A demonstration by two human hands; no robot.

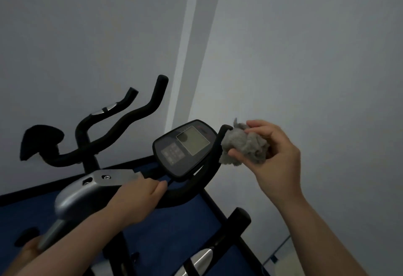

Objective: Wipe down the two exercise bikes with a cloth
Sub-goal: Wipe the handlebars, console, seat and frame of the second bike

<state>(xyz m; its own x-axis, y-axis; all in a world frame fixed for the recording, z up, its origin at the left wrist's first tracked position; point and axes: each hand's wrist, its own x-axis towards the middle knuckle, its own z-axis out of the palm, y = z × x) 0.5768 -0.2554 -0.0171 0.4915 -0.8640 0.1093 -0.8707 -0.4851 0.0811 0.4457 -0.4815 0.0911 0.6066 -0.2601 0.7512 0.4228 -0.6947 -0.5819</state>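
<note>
Gripping a bunched grey cloth (246,144), right hand (272,155) sat right of centre frame, fingers (236,152) curled around it, cloth pressed on the near bike's handlebar end (224,128) beside the console (185,147). Left hand (139,197) wrapped the lower handlebar (183,192), fingers closed round it. Second bike's handlebars (130,118) stood at centre left.

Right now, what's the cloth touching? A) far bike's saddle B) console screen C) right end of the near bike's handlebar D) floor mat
C: the right hand holds the bunched grey cloth against the black handlebar end just right of the console, while the left hand grips the bar's lower part.
</note>
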